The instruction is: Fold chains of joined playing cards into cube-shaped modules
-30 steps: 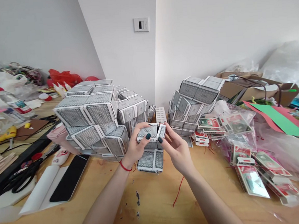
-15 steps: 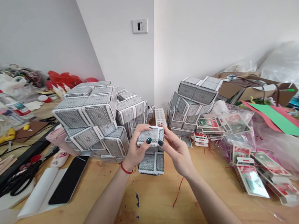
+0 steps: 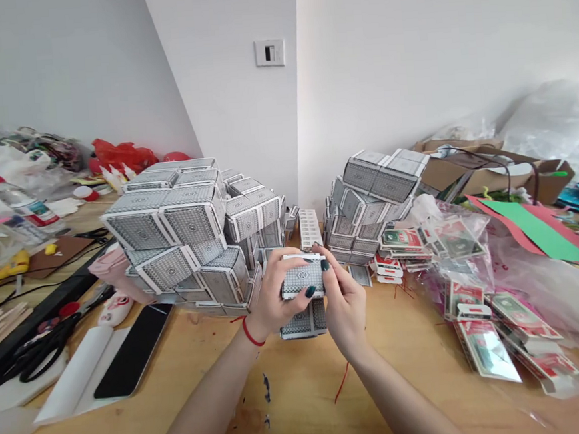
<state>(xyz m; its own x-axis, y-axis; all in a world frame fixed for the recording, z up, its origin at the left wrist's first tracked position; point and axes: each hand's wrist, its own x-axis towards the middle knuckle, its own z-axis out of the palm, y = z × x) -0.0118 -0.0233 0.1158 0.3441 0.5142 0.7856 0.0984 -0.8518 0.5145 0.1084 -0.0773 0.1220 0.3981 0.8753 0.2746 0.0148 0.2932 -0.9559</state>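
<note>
Between my two hands is a small box of grey-backed playing cards (image 3: 294, 280). My left hand (image 3: 270, 299) grips it from the left, fingers over the top edge and thumb across the front. On the right side my right hand (image 3: 346, 293) pinches the same box, its thumb on the near corner. Just below, partly hidden by the held box, another playing-card block (image 3: 298, 324) rests on the table. A big stack of such card blocks (image 3: 189, 218) rises to the left, and a smaller stack (image 3: 380, 183) stands to the right.
A phone (image 3: 133, 349), black scissors (image 3: 43, 343) and a yellow glue gun (image 3: 6, 271) lie on the left. Red and green card packs (image 3: 485, 349) and clear plastic bags (image 3: 550, 290) cover the right. A cardboard box (image 3: 471, 169) sits behind. Red thread (image 3: 341, 383) lies on the wooden table (image 3: 306, 423).
Both hands have shifted slightly right and down with the held box. My right thumb has moved onto the box's upper right corner. The lower block also sits a little farther right.
</note>
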